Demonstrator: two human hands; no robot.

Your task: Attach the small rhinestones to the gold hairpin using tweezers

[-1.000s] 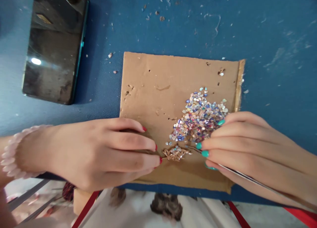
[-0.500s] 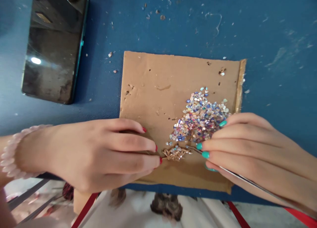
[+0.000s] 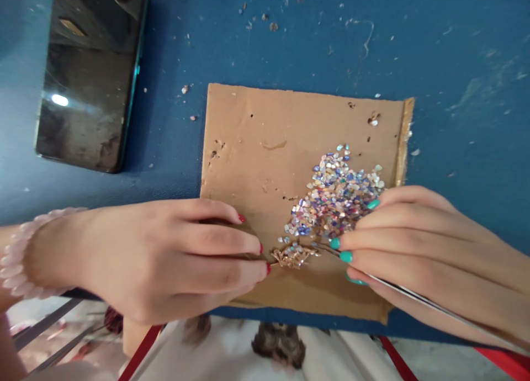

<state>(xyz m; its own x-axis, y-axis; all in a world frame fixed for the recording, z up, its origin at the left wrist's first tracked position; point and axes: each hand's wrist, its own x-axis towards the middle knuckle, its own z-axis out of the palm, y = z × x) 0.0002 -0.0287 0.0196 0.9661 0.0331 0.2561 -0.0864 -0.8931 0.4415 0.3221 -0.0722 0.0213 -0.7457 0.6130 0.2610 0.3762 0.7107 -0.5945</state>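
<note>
My left hand [image 3: 182, 254], with red nails and a pale bead bracelet [image 3: 25, 254], pinches the thin end of a small gold-coloured metal piece [image 3: 292, 257] set with tiny sparkling stones. My right hand [image 3: 406, 248], with turquoise nails, is closed on metal tweezers [image 3: 414, 292]. Their tips lie just right of the gold piece, close to it; whether they grip a stone is too small to tell. Above both hangs no cover: a heap of small multicoloured shiny chips [image 3: 335, 196] spreads on the brown cardboard [image 3: 240, 160], partly hidden by my right fingers.
A dark smartphone [image 3: 91, 77] lies at the upper left of the blue table [image 3: 298, 49]. Small crumbs and a thread are scattered on the tabletop. The cardboard reaches near the table's front edge, with my light clothing below it.
Hardly anything differs. The cardboard and my right hand with the tweezers appear slightly further right in view; the left hand keeps its hold on the gold-coloured piece.
</note>
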